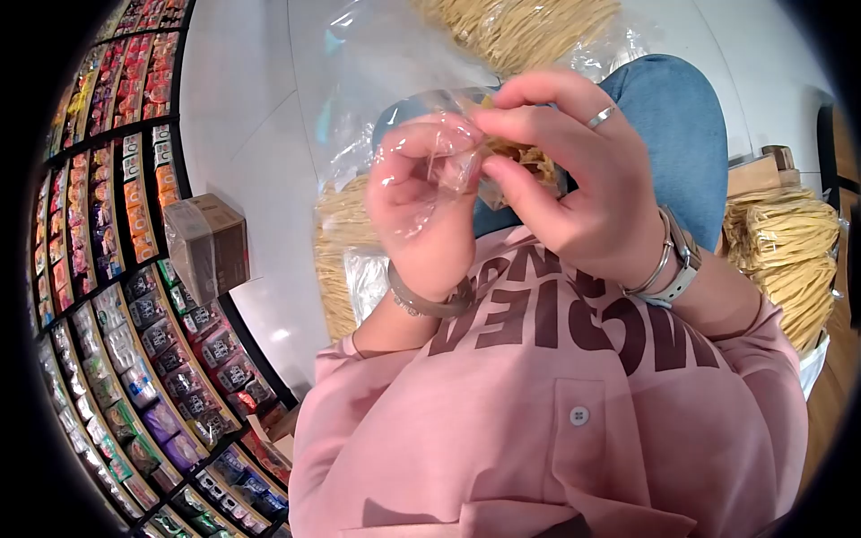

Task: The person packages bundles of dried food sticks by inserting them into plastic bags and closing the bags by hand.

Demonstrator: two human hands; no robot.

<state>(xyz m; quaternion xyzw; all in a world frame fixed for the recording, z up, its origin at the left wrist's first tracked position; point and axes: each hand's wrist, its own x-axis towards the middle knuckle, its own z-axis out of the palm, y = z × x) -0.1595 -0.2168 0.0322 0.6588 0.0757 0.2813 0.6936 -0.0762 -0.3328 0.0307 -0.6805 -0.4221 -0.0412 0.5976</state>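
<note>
A clear plastic bag [372, 67] spreads up and to the left from between my hands, above my lap. My left hand [421, 184] is closed on the bag, its curled fingers partly behind the shiny film. My right hand [583, 170], with a ring and a wristwatch, pinches the bag's gathered part between thumb and fingers. Small yellow-brown dried pieces [535, 163] show just behind my right thumb; their kind and whether they are inside the bag I cannot tell.
Bundles of dried yellow strips lie ahead [529, 31], at left [336, 255] and at right [785, 260], some in clear wrapping. A taped cardboard box [208, 247] stands on the pale floor [260, 108]. Shelves of packaged snacks [117, 242] line the left.
</note>
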